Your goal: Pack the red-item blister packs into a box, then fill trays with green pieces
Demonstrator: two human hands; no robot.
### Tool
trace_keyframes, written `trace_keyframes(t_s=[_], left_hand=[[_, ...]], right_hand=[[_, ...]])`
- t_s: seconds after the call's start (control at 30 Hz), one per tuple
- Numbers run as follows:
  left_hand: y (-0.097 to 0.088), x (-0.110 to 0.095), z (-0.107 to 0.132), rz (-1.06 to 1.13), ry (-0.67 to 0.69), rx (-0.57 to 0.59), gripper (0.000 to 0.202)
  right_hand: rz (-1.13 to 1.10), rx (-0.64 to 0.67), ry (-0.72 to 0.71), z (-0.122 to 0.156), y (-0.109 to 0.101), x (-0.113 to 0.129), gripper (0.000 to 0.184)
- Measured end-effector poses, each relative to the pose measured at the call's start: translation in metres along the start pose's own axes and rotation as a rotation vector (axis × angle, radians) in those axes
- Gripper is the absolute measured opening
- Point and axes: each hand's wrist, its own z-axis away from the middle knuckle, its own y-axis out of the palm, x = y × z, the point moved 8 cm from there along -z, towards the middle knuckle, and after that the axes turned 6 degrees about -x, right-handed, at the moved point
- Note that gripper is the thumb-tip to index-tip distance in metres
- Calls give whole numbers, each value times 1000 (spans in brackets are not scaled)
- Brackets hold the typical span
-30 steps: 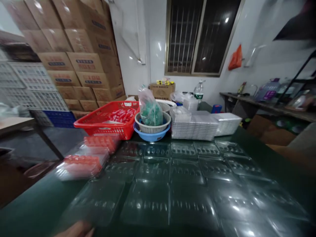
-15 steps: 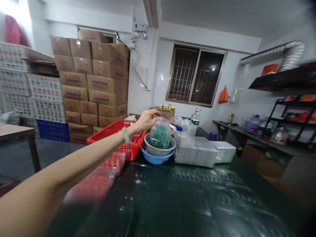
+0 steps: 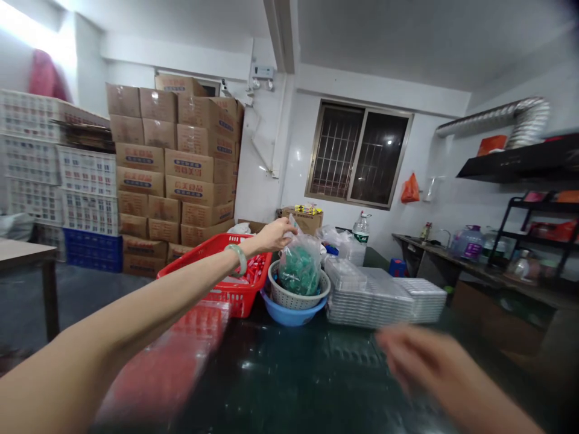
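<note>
My left hand (image 3: pixel 277 235), with a pale bangle at the wrist, pinches the top of a clear plastic bag (image 3: pixel 299 265) with green contents. The bag rests in a grey perforated basket (image 3: pixel 296 298), which sits in a blue basin (image 3: pixel 289 315). My right hand (image 3: pixel 418 355) is blurred by motion above the dark green table (image 3: pixel 289 380), nearest to the stacked clear plastic trays (image 3: pixel 373 298); its fingers cannot be made out. To the left of the basin stands a red basket (image 3: pixel 235 295) with small red packets inside.
Clear trays with red contents (image 3: pixel 181 349) lie at the table's left. A water bottle (image 3: pixel 361 228) and a cardboard box (image 3: pixel 307 222) stand behind the basin. Stacked cartons (image 3: pixel 199 187) and white crates (image 3: pixel 88 193) line the back left. A counter (image 3: pixel 456 256) runs along the right.
My right hand has come into view at the lower right. My left hand keeps its hold on the bag's top. The whole scene sits slightly lower in view.
</note>
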Motion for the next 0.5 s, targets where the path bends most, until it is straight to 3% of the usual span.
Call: trace_keyframes(t_s=[0.13,0.23,0.37,0.5], left_hand=[[8,2,-2,-101,66,-24,17],[8,-2,4,-160,120,-31,17],[11,-10,9,-183,165,22,17],[20,-15,5,-134,185,65,16]], right_hand=[[-31,-75,-155,-129,7,78,35],[59,-18,-151,-194,43,117,25],[205,229,-106,-216,92,122,12],[284,407,-46,-213,103,98,18]])
